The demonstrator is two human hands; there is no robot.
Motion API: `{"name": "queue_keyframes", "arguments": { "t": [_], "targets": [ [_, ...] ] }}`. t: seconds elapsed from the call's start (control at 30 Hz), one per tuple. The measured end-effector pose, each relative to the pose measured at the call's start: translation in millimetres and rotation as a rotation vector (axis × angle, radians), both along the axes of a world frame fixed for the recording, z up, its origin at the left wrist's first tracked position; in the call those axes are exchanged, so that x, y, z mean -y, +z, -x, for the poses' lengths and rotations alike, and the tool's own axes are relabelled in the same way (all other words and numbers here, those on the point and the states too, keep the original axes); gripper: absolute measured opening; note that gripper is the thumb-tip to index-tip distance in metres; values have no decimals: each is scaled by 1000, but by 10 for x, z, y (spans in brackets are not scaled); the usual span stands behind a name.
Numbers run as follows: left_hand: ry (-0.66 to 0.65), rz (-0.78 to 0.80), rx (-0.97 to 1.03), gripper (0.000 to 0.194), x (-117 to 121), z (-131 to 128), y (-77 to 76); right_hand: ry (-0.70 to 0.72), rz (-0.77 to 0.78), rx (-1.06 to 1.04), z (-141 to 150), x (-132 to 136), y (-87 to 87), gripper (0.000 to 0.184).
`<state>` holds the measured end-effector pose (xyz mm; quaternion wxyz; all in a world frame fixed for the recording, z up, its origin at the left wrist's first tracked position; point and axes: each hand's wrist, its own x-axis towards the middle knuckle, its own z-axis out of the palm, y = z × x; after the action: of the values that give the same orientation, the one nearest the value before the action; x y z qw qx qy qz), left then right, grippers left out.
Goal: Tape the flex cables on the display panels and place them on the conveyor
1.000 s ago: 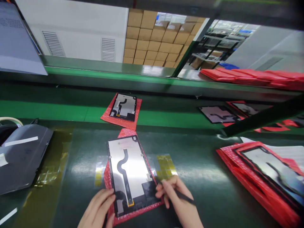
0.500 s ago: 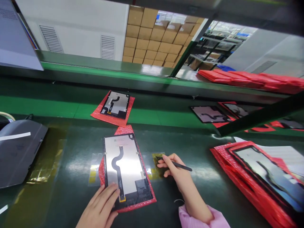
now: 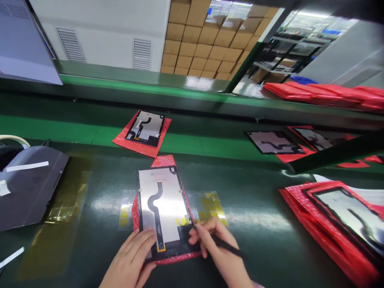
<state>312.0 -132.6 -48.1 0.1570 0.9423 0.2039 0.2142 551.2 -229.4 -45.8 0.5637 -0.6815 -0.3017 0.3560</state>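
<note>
A display panel (image 3: 169, 212) lies back side up on a red bubble-wrap bag (image 3: 163, 161), with a dark S-shaped flex cable (image 3: 157, 216) on its silver back. My left hand (image 3: 132, 256) rests with outstretched fingers on the panel's lower left part, beside the cable's lower end. Closed in a pinch around slim black tweezers (image 3: 226, 245), my right hand (image 3: 214, 244) is over the panel's lower right edge. By the tweezers' tip, a small yellow tape piece (image 3: 182, 221) shows against the panel; whether the tip grips it I cannot tell.
Yellow tape pieces on a clear sheet (image 3: 210, 200) lie right of the panel. Another panel (image 3: 147, 128) sits on a red bag behind. Stacked red bags with a panel (image 3: 339, 224) stand at right, near a slanted dark post (image 3: 336, 154). A grey device (image 3: 33, 188) is at left.
My right hand has moved left with the tweezers, from the yellow tape on the clear sheet to the panel's edge. My left hand stays on the panel. The view has shifted slightly.
</note>
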Motion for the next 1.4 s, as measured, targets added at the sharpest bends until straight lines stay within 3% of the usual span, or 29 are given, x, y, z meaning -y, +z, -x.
{"name": "queue_keyframes", "arguments": {
  "t": [0.1, 0.2, 0.6, 0.97, 1.23, 1.4],
  "targets": [
    [-1, 37, -3, 41, 3, -1, 13, 121, 37, -159, 341, 96, -63, 41],
    [-6, 51, -4, 39, 2, 5, 19, 177, 91, -217, 493, 124, -87, 42],
    [-16, 17, -7, 32, 26, -5, 25, 355, 159, -201, 451, 88, -119, 43],
    [-33, 22, -3, 25, -3, -44, 93, 273, 139, -131, 531, 98, -160, 41],
    [-95, -59, -112, 40, 11, -16, 94, 288, 158, -98, 522, 96, -153, 40],
    [-118, -136, -169, 48, 6, -56, 122, 104, 203, -35, 298, 191, -59, 43]
  ]
}}
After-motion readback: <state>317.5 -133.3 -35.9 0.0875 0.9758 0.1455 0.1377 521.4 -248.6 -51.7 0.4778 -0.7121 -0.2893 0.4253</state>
